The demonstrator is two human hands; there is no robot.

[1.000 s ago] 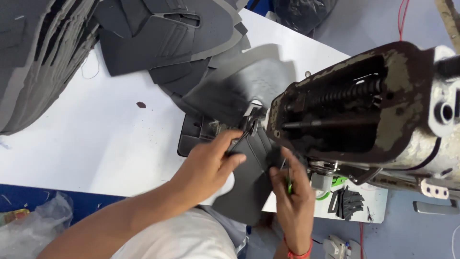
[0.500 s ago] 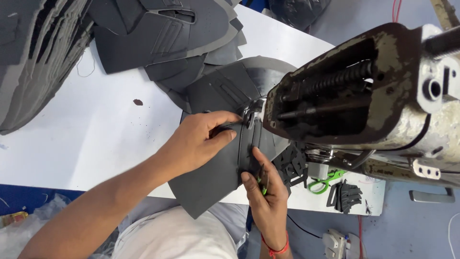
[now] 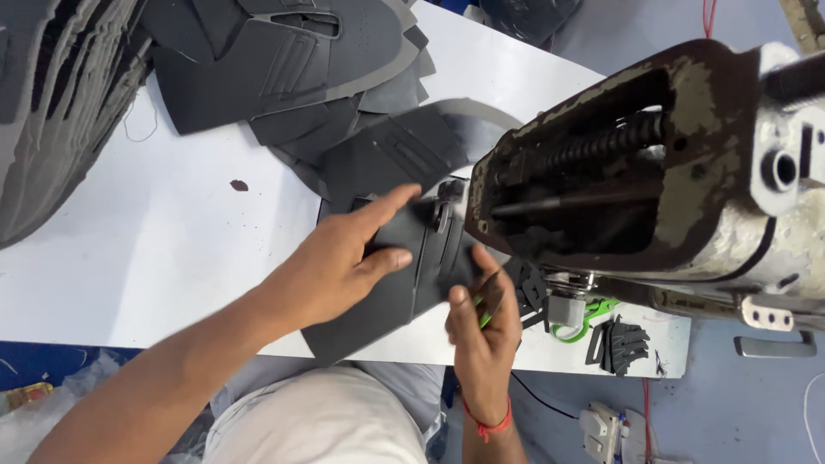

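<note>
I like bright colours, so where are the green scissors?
In the head view, the green scissors lie on the white table, under the sewing machine, just right of the right hand.

This is a sewing workshop, the kind that stitches cut parts in bulk. A heavy industrial sewing machine (image 3: 653,163) with worn, chipped paint stands at the right edge of a white table (image 3: 129,258), its inner shafts and spring showing. Stacks of dark grey cut pieces (image 3: 284,60) cover the far side of the table, and a thick pile of the same material (image 3: 51,103) lies at its far left corner. Small black cut parts (image 3: 620,344) and green-handled thread snips (image 3: 584,316) lie near the table's near right corner. Loose threads dot the white surface.
</note>
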